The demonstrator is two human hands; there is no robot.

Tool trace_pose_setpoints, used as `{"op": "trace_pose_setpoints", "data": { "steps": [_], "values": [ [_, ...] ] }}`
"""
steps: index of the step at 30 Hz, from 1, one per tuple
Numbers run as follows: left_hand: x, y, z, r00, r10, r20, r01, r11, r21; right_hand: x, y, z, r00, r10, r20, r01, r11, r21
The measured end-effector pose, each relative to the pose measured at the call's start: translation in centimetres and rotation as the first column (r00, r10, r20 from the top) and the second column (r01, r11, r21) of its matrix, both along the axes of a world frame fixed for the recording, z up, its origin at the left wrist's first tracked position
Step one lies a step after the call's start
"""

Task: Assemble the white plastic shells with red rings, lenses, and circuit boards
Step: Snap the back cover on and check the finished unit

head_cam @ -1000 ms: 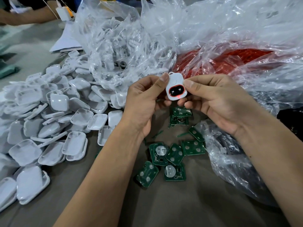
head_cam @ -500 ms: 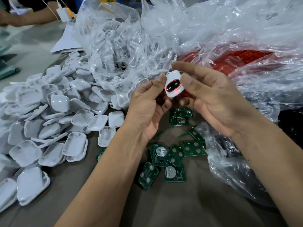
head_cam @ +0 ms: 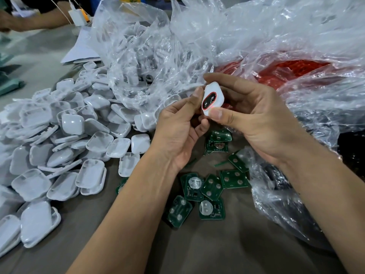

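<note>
- Nearest the viewer, on the brown table, two bare forearms reach forward, and between them lies a loose scatter of green circuit boards, some face up with a round silver contact showing.
- Just beyond the boards, the left hand and the right hand meet above the table, both pinching one white shell.
- That shell already carries a red ring around a dark oval lens, turned toward the viewer. Its long axis runs tilted, upper end leaning right, lower end toward the right thumb.
- Right hand: forefinger curled over the top of the shell, thumb pressed on its lower edge. Left hand: thumb tip on the left rim, other fingers curled beneath; what they touch behind I cannot tell.
- My guess is that ring and lens are seated and a board comes next. The boards lie straight below and a little toward the viewer from the shell; both hands sit about equally near them, so either could drop down while the other keeps the shell.
- Off to the left, a big heap of empty white shell halves spreads over the table.
- Farther back, crumpled clear plastic bags hold more white parts, and one on the right holds red rings.
- At the far left edge, another person's arm rests on the table.
</note>
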State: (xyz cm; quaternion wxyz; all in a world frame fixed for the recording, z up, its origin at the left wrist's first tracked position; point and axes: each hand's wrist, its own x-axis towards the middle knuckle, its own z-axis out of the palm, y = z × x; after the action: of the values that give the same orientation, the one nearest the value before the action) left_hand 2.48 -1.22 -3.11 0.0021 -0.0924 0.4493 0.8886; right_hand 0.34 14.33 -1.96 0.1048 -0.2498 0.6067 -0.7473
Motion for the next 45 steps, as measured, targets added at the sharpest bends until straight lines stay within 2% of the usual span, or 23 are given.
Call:
{"op": "trace_pose_setpoints", "data": {
  "steps": [3, 5, 10, 18, 22, 27, 30, 33, 39, 42, 45],
  "values": [
    [-0.1, -0.4, 0.1, 0.999, 0.035, 0.006, -0.033, 0.981, -0.193, 0.1, 0.0, -0.1, 0.957, -0.143, -0.253, 0.205, 0.949, 0.238],
    [0.0, -0.7, 0.2, 1.0, 0.015, -0.007, -0.016, 0.971, -0.239, 0.2, -0.2, -0.2, 0.906, -0.178, -0.385, 0.321, 0.88, 0.349],
    [0.2, -1.0, 0.3, 0.994, -0.109, 0.005, 0.108, 0.969, -0.223, 0.2, -0.2, -0.1, 0.87, -0.18, -0.46, 0.382, 0.836, 0.394],
    [0.0, -1.4, 0.0, 0.977, -0.212, 0.017, 0.213, 0.977, -0.03, 0.4, -0.2, 0.2, 0.86, -0.217, -0.462, 0.397, 0.854, 0.336],
    [-0.2, -1.2, 0.0, 0.989, -0.146, 0.034, 0.146, 0.989, 0.018, 0.2, 0.0, -0.1, 0.876, -0.261, -0.405, 0.396, 0.869, 0.297],
    [-0.5, -1.0, -0.6, 0.999, -0.026, -0.026, 0.024, 0.997, -0.077, -0.3, 0.1, -0.5, 0.885, -0.329, -0.329, 0.426, 0.857, 0.289],
    [-0.5, -0.8, -0.9, 0.997, 0.0, -0.083, -0.018, 0.975, -0.223, -0.6, 0.2, -0.6, 0.889, -0.395, -0.233, 0.449, 0.853, 0.267],
    [-0.3, -0.4, -0.8, 0.991, 0.035, -0.131, -0.075, 0.947, -0.313, -0.4, 0.2, -0.6, 0.91, -0.384, -0.158, 0.414, 0.866, 0.279],
    [1.9, -1.3, 0.2, 0.972, 0.128, -0.197, -0.214, 0.827, -0.52, 0.8, -1.1, 0.4, 0.938, -0.307, -0.159, 0.344, 0.88, 0.327],
    [3.9, -4.5, 2.2, 0.953, 0.185, -0.242, -0.303, 0.655, -0.692, 1.4, -4.3, 2.0, 0.952, -0.234, -0.197, 0.291, 0.891, 0.348],
    [6.8, -8.6, 4.7, 0.897, 0.305, -0.319, -0.437, 0.518, -0.735, 2.1, -9.2, 4.2, 0.964, -0.138, -0.229, 0.21, 0.921, 0.328]
  ]
}}
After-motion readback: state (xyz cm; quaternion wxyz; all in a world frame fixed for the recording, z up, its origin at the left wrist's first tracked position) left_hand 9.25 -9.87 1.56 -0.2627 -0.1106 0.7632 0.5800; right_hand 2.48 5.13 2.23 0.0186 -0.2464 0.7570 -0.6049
